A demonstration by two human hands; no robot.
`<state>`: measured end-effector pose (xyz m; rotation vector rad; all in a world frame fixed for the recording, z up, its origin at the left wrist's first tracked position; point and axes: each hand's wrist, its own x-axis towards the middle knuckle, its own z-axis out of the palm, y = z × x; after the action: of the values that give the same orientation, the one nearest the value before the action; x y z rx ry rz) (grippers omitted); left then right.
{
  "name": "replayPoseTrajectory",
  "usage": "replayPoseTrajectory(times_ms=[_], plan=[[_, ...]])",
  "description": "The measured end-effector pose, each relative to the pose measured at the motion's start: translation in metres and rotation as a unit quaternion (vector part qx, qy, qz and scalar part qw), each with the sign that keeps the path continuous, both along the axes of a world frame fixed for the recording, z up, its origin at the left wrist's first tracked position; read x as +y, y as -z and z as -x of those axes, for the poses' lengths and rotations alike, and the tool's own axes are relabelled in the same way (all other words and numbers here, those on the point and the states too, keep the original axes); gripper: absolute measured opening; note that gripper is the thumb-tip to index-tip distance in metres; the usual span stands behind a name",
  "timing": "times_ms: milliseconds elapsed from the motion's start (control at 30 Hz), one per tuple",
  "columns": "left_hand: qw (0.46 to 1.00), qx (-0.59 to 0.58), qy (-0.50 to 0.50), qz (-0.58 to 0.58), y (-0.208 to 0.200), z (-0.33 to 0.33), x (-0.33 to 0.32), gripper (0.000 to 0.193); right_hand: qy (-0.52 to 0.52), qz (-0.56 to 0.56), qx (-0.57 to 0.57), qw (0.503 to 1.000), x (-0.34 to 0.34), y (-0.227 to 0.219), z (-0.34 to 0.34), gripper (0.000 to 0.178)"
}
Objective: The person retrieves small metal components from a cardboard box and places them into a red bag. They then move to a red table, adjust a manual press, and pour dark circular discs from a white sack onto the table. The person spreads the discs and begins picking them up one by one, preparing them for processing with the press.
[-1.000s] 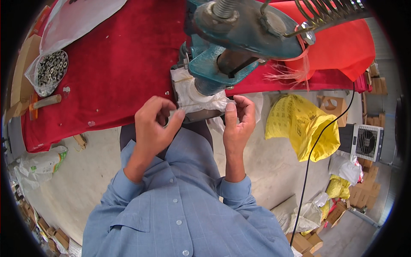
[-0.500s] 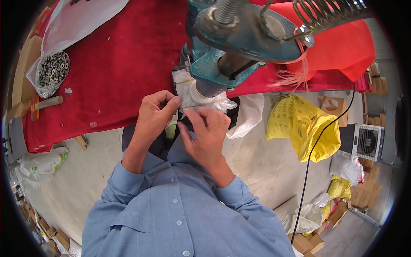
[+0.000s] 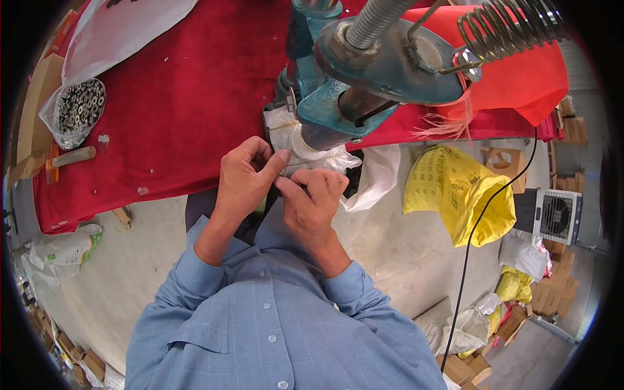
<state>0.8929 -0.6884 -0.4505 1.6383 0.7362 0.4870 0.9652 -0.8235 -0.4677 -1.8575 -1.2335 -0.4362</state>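
My left hand (image 3: 244, 177) is at the front edge of the table, its thumb and index finger drawn together in a pinch. Close beside it, my right hand (image 3: 314, 205) is curled, with thumb and forefinger pressed together near the left thumb. Whatever lies between the fingertips is too small or hidden to name. Just beyond the hands stands a teal metal hand press (image 3: 341, 112) with a thick threaded rod. White plastic sheeting (image 3: 283, 127) covers the base under its ram.
A clear bag of small metal rings (image 3: 80, 112) and a wooden-handled tool (image 3: 73, 157) lie left on the red tablecloth (image 3: 175, 110). A coil spring (image 3: 507, 29) juts out at upper right. A yellow sack (image 3: 455, 192) and a black cable (image 3: 478, 227) are on the right.
My right thumb and forefinger have closed together and come up to the left thumb. The press appears slightly farther right and lower as the view shifts.
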Motion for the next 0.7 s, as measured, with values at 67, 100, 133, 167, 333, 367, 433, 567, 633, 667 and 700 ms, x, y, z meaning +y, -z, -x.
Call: replayPoseTrajectory(times_ms=[67, 100, 133, 167, 333, 367, 433, 567, 633, 667, 700], plan=[[1.000, -0.006, 0.006, 0.023, 0.004, 0.002, 0.003, 0.029, -0.009, -0.014, -0.002, 1.000, 0.000, 0.001, -0.002, 0.030], [0.999, -0.009, 0.010, 0.034, 0.004, 0.002, 0.004, 0.028, -0.013, -0.017, -0.004, 1.000, 0.000, 0.002, -0.002, 0.030], [0.999, -0.007, 0.009, 0.051, 0.002, 0.002, 0.004, 0.027, -0.017, -0.019, -0.006, 1.000, 0.000, 0.003, -0.003, 0.031], [0.998, -0.005, 0.009, 0.067, -0.002, 0.002, 0.003, 0.026, -0.020, -0.021, -0.008, 1.000, -0.001, 0.003, -0.004, 0.031], [0.999, -0.012, -0.036, 0.012, -0.003, 0.012, -0.004, 0.015, -0.060, -0.020, -0.004, 0.998, -0.017, -0.005, 0.004, 0.035], [0.996, -0.026, -0.070, -0.044, -0.002, 0.017, -0.010, 0.012, -0.078, -0.019, 0.005, 0.997, -0.023, -0.008, 0.002, 0.036], [0.962, -0.058, -0.102, -0.245, -0.016, 0.017, -0.016, 0.009, -0.017, -0.058, 0.022, 0.998, -0.027, -0.016, -0.010, 0.039], [0.890, -0.026, 0.050, -0.453, -0.025, 0.022, -0.032, 0.047, 0.031, 0.037, 0.001, 0.999, -0.038, -0.011, -0.038, 0.046], [0.862, 0.023, 0.124, -0.491, -0.007, 0.025, -0.037, 0.057, 0.035, 0.036, 0.022, 0.999, -0.044, 0.006, -0.043, 0.045], [0.851, 0.031, 0.123, -0.510, 0.006, 0.028, -0.038, 0.060, 0.038, 0.021, 0.034, 0.998, -0.047, 0.010, -0.040, 0.045], [0.840, 0.040, 0.122, -0.527, 0.022, 0.034, -0.039, 0.063, 0.042, 0.008, 0.048, 0.998, -0.050, 0.012, -0.037, 0.044]])
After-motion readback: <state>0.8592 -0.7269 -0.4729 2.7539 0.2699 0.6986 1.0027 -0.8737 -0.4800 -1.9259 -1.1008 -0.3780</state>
